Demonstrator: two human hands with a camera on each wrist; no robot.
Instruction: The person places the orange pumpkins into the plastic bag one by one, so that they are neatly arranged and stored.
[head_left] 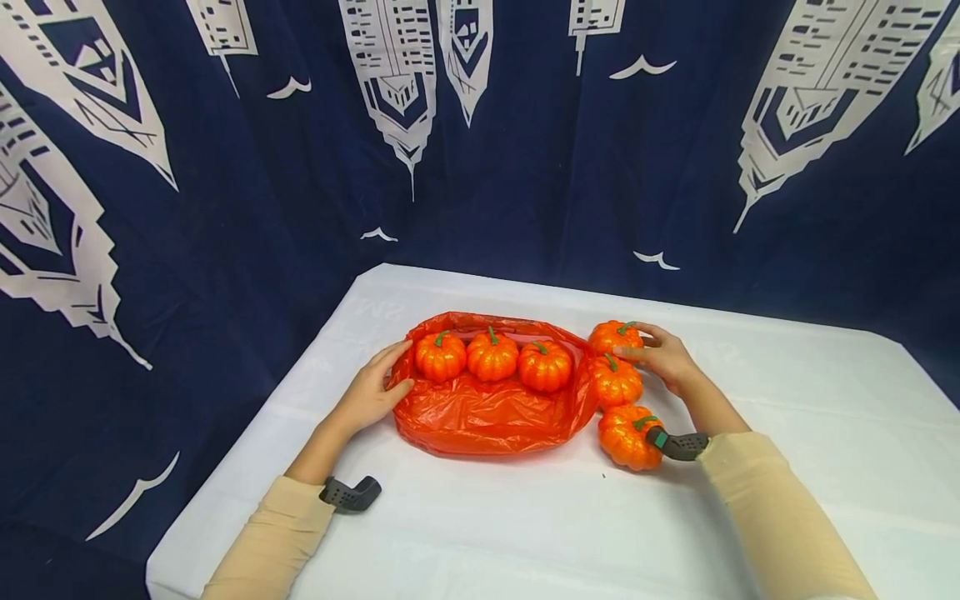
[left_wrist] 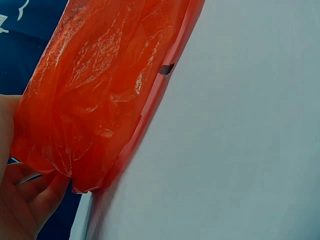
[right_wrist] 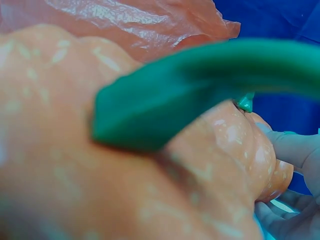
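An orange-red plastic bag point(head_left: 487, 425) lies with its mouth spread wide, and three small orange pumpkins with green stems, one being the middle pumpkin point(head_left: 492, 357), sit in a row inside it. My left hand point(head_left: 371, 392) holds the bag's left end, thumb on the near side and fingers round the far side. To the right of the bag, my right hand point(head_left: 663, 358) grips the farthest loose pumpkin point(head_left: 609, 335) from its right side. Nearer me are a second loose pumpkin point(head_left: 617, 383) and a third point(head_left: 626, 437), the latter filling much of the right wrist view.
A white-covered table point(head_left: 487, 525) bears everything. Behind it hangs a dark blue cloth point(head_left: 525, 217) with white building and bird prints. A black wrist strap end point(head_left: 678, 446) overlaps the nearest loose pumpkin in the head view.
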